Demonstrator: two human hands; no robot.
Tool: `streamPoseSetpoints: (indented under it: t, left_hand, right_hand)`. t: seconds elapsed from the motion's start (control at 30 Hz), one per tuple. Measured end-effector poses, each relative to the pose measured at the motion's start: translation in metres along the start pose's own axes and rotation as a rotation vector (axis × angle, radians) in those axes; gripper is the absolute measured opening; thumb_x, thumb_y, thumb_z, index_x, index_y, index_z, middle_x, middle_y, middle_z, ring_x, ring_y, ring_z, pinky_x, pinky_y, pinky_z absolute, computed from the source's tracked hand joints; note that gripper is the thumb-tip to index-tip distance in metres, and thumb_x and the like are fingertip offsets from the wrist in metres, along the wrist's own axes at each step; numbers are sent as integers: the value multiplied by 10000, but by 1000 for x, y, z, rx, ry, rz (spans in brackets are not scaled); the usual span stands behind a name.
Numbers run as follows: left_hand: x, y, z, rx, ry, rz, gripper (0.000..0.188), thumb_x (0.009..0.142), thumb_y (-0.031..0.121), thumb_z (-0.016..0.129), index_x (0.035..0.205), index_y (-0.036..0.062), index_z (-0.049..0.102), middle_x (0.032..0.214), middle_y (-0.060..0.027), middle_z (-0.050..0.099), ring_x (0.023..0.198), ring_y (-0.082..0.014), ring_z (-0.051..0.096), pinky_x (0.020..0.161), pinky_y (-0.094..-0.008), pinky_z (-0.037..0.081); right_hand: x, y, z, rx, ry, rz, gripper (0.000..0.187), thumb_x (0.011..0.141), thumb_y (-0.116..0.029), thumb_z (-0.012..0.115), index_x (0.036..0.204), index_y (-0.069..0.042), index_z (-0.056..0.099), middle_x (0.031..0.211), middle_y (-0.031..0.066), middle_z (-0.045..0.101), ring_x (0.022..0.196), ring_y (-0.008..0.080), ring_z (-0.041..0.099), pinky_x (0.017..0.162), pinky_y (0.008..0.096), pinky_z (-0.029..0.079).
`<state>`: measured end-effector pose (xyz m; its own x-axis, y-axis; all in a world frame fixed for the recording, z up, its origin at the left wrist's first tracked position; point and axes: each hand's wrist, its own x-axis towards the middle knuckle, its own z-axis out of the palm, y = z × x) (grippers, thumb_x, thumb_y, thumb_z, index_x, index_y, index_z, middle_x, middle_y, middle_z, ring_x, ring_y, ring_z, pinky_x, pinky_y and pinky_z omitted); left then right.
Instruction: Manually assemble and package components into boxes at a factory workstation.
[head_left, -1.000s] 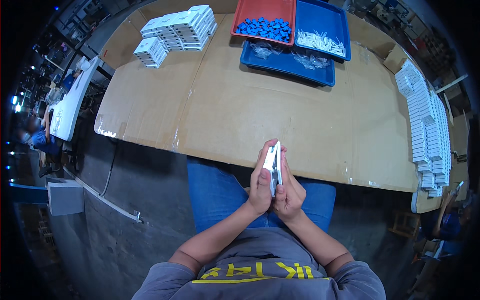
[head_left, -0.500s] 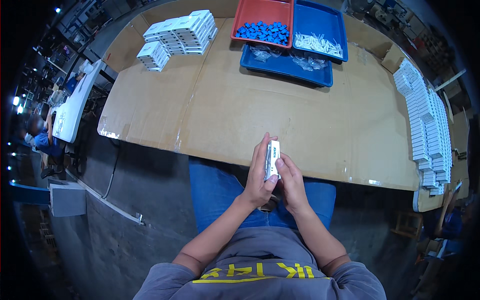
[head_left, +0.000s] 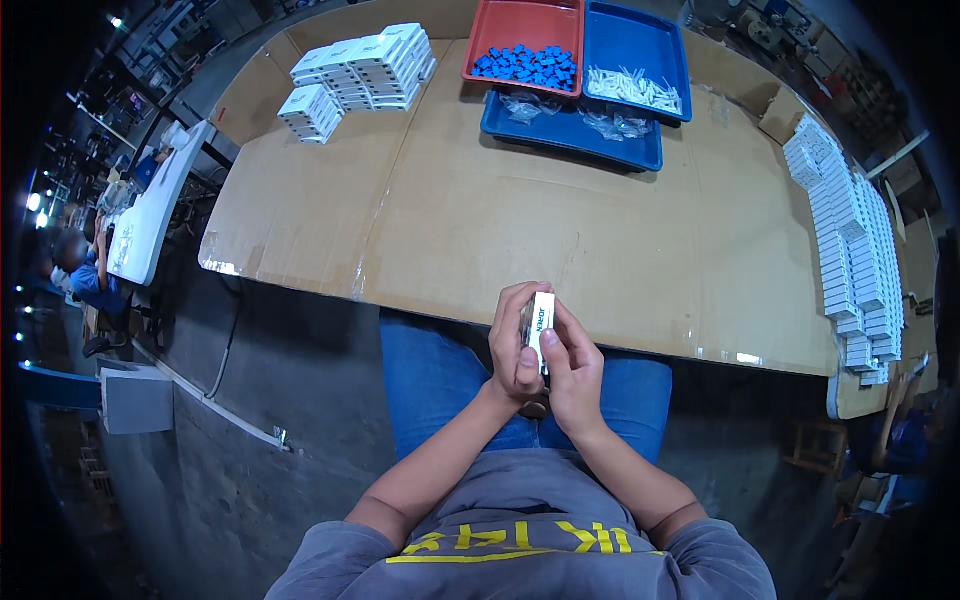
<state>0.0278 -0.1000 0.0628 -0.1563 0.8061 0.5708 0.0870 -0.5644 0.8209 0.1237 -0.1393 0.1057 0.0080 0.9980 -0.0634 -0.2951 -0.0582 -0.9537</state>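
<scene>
A small, narrow white box (head_left: 543, 312) with dark print on its upper side stands between my two hands, just over the table's near edge. Its left side looks grey and partly see-through. My left hand (head_left: 507, 345) is wrapped round that left side, fingers curled over it and thumb pressed low on it. From the right, my right hand (head_left: 577, 378) grips the box, its thumb lying on the printed side. The palms hide the lower part of the box.
A cardboard-covered table (head_left: 480, 230) lies ahead. White boxes (head_left: 365, 60) are stacked far left, many more (head_left: 850, 240) along the right edge. At the back stand a red tray (head_left: 478, 50) of blue pieces, a blue tray (head_left: 635, 40) of white pieces and a blue tray (head_left: 570, 145) with clear bags.
The box and both hands have come slightly lower and left. My left fingers have curled from straight to bent round the box, and my right thumb has slid down its printed side.
</scene>
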Motion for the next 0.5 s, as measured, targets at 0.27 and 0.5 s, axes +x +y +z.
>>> streamPoseSetpoints:
  t: [0.27,0.5]
  left_hand:
    - [-3,1,2,-73,17,-41,795,942,585,370,1282,-105,574,1212,-247,584,995,-312,641,783,-387,541]
    - [-5,-1,3,-123,13,-98,821,946,609,362,1294,-103,577,1238,-233,576,1007,-307,639,811,-391,536]
  right_hand:
    - [-5,9,-7,-166,-2,-77,473,1090,-143,566,1514,58,503,1461,195,614,1309,212,597,1087,327,476]
    - [-1,16,-13,-154,3,-58,480,1109,-197,549,1516,54,504,1459,181,618,1304,188,580,1094,318,462]
